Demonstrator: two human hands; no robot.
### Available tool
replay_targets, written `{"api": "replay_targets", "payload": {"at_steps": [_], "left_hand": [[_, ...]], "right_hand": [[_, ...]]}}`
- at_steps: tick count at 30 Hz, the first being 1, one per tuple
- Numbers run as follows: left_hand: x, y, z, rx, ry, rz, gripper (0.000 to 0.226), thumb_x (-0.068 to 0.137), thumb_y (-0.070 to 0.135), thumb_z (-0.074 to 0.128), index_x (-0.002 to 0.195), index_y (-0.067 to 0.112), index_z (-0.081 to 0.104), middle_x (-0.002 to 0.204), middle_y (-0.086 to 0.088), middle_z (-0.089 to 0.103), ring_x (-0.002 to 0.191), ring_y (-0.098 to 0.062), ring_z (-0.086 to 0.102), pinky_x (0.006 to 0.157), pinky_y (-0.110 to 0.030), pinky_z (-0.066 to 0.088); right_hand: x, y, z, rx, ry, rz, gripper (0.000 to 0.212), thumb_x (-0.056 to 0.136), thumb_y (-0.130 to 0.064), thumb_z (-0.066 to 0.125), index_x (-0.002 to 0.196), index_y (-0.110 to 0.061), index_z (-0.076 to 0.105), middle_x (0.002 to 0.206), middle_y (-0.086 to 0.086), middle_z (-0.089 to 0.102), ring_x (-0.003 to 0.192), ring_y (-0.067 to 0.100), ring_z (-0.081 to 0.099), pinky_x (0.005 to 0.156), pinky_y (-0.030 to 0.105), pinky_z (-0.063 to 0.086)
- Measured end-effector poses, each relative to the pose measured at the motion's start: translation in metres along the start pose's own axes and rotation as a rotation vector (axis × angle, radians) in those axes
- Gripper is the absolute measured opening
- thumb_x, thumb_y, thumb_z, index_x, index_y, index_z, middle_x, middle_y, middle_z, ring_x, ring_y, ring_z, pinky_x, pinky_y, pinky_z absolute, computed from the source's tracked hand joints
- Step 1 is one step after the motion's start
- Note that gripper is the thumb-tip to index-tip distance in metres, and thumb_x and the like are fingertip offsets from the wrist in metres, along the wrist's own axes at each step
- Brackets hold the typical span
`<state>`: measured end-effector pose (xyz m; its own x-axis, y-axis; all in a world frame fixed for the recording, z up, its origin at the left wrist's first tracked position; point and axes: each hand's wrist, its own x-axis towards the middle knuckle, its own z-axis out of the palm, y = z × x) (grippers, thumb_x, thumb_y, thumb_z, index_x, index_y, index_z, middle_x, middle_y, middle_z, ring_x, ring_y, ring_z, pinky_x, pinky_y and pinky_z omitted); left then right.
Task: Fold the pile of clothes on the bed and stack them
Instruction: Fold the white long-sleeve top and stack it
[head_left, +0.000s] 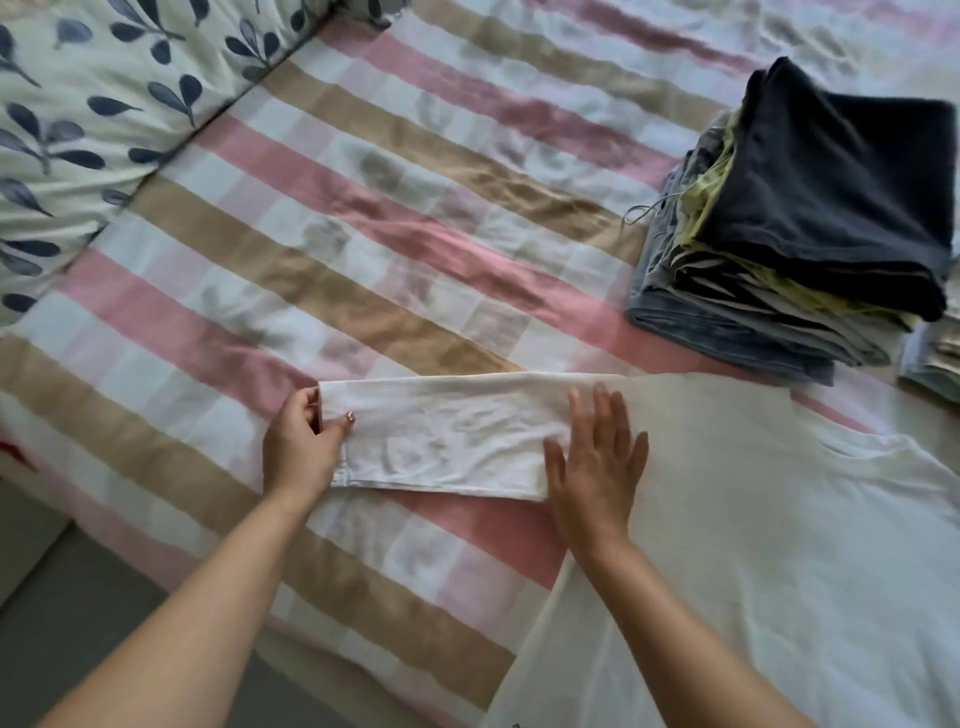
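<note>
A white long-sleeved shirt (779, 545) lies flat on the striped bed at the lower right, with one sleeve (447, 436) stretched out to the left. My left hand (301, 447) pinches the cuff end of that sleeve between thumb and fingers. My right hand (597, 457) lies flat with straight fingers where the sleeve meets the shirt body. A stack of folded clothes (810, 228) stands at the far right, with a dark navy piece on top and blue, grey and yellowish pieces below.
The bed cover (363, 234) has pink, tan and white stripes. A leaf-patterned pillow (88, 114) lies at the top left. Part of a second folded pile (935, 358) shows at the right edge. Grey floor (67, 613) lies beyond the bed's near left edge.
</note>
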<state>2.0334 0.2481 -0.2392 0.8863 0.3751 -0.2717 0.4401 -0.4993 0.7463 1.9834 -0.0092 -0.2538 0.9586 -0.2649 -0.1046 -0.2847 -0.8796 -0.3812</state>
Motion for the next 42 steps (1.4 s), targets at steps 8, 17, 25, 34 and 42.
{"api": "replay_targets", "payload": {"at_steps": [8, 17, 25, 34, 42], "left_hand": [[-0.015, 0.034, -0.01, -0.138, 0.084, 0.109, 0.018, 0.088, 0.007, 0.06, 0.105, 0.003, 0.061, 0.094, -0.006, 0.064, 0.071, 0.0, 0.057, 0.059, 0.0, 0.042], [-0.111, 0.098, 0.054, -0.368, -0.367, 0.162, 0.022, 0.089, 0.002, 0.056, 0.086, 0.022, 0.065, 0.084, 0.005, 0.07, 0.078, -0.001, 0.066, 0.068, -0.011, 0.049], [-0.134, 0.1, 0.076, -0.372, -0.334, 0.151, 0.041, 0.088, -0.011, 0.04, 0.09, 0.023, 0.063, 0.081, 0.001, 0.068, 0.071, -0.006, 0.065, 0.064, -0.013, 0.05], [-0.161, 0.125, 0.137, -0.013, -0.323, 0.591, 0.033, 0.091, 0.007, 0.044, 0.12, 0.015, 0.058, 0.121, 0.013, 0.054, 0.111, 0.004, 0.046, 0.093, 0.001, 0.027], [-0.16, 0.109, 0.205, 0.744, -0.522, 0.797, 0.055, 0.099, 0.033, 0.028, 0.148, 0.028, 0.005, 0.155, 0.009, -0.013, 0.143, -0.011, -0.012, 0.114, -0.041, -0.004]], "right_hand": [[-0.002, -0.004, -0.008, -0.128, -0.312, -0.043, 0.057, 0.097, -0.045, 0.026, 0.148, -0.025, 0.01, 0.157, 0.001, -0.004, 0.144, 0.016, -0.008, 0.113, 0.047, -0.004], [-0.021, -0.051, -0.059, 1.271, -0.381, 0.344, 0.03, 0.086, -0.04, 0.055, 0.092, -0.012, 0.063, 0.082, -0.001, 0.066, 0.075, 0.009, 0.062, 0.067, 0.026, 0.048], [-0.017, 0.025, -0.061, 0.885, 0.158, 0.54, 0.019, 0.09, -0.021, 0.057, 0.075, -0.01, 0.061, 0.072, 0.004, 0.062, 0.068, 0.017, 0.056, 0.06, 0.026, 0.037], [-0.063, 0.186, -0.128, 0.55, 0.521, 0.525, 0.046, 0.09, -0.018, 0.06, 0.054, -0.022, 0.03, 0.048, -0.008, 0.029, 0.046, 0.007, 0.028, 0.048, 0.027, 0.02], [-0.066, 0.253, -0.121, 0.406, 0.391, 0.588, 0.02, 0.091, -0.026, 0.057, 0.083, -0.008, 0.058, 0.067, 0.013, 0.06, 0.067, 0.035, 0.055, 0.059, 0.036, 0.036]]}}
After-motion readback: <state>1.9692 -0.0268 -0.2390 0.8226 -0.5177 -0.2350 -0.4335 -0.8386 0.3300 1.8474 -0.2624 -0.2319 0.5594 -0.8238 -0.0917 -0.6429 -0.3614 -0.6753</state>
